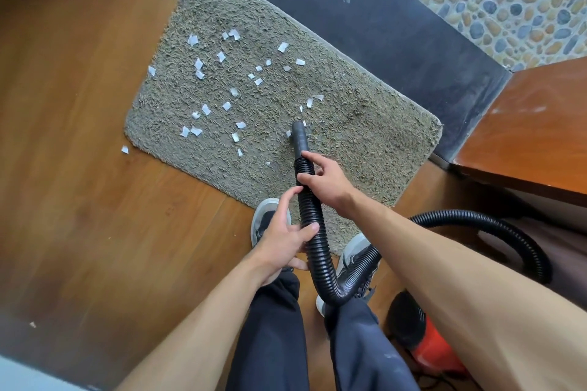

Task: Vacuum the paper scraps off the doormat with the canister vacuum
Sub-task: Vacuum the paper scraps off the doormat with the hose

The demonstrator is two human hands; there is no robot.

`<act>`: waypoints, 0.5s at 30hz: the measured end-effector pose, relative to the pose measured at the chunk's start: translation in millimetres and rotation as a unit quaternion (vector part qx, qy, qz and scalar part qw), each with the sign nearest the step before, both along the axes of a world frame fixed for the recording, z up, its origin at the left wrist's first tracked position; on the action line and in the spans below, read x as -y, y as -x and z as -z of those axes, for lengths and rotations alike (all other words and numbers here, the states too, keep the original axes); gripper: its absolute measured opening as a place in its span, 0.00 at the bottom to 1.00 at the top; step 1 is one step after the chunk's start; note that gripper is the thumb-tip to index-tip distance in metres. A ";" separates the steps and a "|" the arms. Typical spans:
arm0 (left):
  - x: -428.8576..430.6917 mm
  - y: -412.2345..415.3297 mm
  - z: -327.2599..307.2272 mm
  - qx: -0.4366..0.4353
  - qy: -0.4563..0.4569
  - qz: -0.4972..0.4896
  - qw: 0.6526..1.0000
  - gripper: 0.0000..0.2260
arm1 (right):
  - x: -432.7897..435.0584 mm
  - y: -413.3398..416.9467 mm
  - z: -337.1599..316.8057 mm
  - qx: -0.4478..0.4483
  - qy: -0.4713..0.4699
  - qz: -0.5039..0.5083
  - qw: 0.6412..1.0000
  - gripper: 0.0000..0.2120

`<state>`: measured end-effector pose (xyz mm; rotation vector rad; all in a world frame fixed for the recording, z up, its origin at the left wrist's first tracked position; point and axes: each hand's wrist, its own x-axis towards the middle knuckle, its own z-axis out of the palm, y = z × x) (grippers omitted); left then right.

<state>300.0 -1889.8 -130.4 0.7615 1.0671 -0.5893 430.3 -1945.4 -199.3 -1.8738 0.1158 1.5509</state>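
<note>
A shaggy grey-green doormat (pixel 365 124) lies on the wooden floor, strewn with several white paper scraps (pixel 222 79), mostly on its left half. The black ribbed vacuum hose (pixel 317 251) ends in a smooth nozzle (pixel 300 136) whose tip touches the mat near its middle, with scraps close beside it. My right hand (pixel 327 182) grips the hose just behind the nozzle. My left hand (pixel 282 238) holds the hose lower down, thumb and fingers around it. The hose loops back to the red and black canister vacuum (pixel 419 336) at the lower right.
Two scraps (pixel 124 149) lie on the floor just off the mat's left edge. My two feet in grey shoes (pixel 266 219) stand at the mat's near edge. A dark step (pixel 381 16) and pebble flooring lie beyond the mat. A wooden panel (pixel 533 136) stands at the right.
</note>
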 end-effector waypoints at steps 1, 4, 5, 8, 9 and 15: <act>-1.8 2.0 -0.3 0.001 -0.001 -0.003 1.000 0.29 | -2.8 1.4 0.1 0.000 0.000 0.001 1.000 0.28; -5.3 6.9 -1.6 0.004 0.001 -0.010 1.000 0.29 | -7.7 4.6 -1.4 -0.001 0.003 -0.003 1.000 0.28; -5.5 8.1 -2.0 0.003 0.002 -0.011 1.000 0.29 | -7.0 6.1 -0.5 0.004 0.006 -0.002 1.000 0.28; -2.4 10.1 -2.0 0.001 0.013 -0.010 1.000 0.29 | 0.1 11.4 1.0 0.025 0.022 0.009 0.999 0.29; -0.6 10.2 -2.5 0.001 0.018 -0.009 1.000 0.29 | 3.0 12.9 1.1 0.025 0.028 0.012 0.999 0.28; 6.8 16.4 -5.9 -0.006 0.024 -0.018 1.000 0.29 | 8.0 15.6 -4.0 -0.015 0.029 0.006 0.999 0.28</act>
